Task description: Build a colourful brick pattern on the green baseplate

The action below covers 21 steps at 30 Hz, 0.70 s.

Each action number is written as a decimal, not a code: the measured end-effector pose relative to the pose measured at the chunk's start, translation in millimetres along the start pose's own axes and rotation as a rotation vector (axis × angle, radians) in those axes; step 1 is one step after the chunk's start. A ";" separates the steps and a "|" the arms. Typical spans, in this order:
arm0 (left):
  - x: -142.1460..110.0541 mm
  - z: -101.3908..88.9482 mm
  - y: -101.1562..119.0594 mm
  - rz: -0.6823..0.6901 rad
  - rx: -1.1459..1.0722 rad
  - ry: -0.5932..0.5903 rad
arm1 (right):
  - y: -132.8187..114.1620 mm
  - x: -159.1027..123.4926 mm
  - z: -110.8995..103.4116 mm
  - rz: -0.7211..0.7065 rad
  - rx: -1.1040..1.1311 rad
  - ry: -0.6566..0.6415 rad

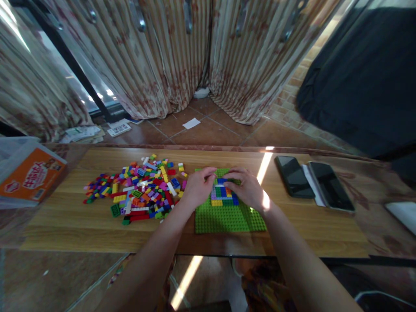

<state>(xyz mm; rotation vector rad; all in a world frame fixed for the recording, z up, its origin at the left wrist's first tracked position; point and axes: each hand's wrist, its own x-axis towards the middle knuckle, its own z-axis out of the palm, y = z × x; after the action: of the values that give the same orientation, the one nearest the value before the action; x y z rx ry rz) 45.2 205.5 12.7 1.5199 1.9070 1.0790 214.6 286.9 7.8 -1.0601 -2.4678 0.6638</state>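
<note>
A green studded baseplate (230,223) lies on the wooden table, carrying a low block of toy bricks (225,197) in blue, white, green, lavender, yellow and orange. My left hand (199,186) is at the upper left of this block, its thumb and fingers drawn together; anything between them is hidden. From the other side, my right hand (245,188) reaches over the block. Its thumb and forefinger close at a blue toy brick (222,181) along the far edge, and the hand covers part of the build.
Left of the baseplate spreads a pile of loose toy bricks (146,190). A clear plastic tub with an orange label (34,175) stands at the far left. Two dark phones, one (294,177) nearer and one (331,186) farther right, lie with white paper (313,186) between them.
</note>
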 end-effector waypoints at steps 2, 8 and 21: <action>0.2 1.7 0.7 0.002 0.019 0.003 | -0.4 0.4 0.2 0.003 -0.011 0.004; -0.2 7.6 3.5 -0.037 0.034 0.030 | -1.6 0.4 0.2 -0.005 -0.002 0.012; 2.8 17.7 8.6 -0.116 0.011 0.078 | -2.6 4.0 -1.2 0.035 -0.022 -0.034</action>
<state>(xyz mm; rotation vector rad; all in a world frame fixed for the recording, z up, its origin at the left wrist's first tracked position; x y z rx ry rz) 63.0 213.9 9.6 1.3728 2.0305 1.0921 211.1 288.7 10.8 -1.1120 -2.4954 0.6724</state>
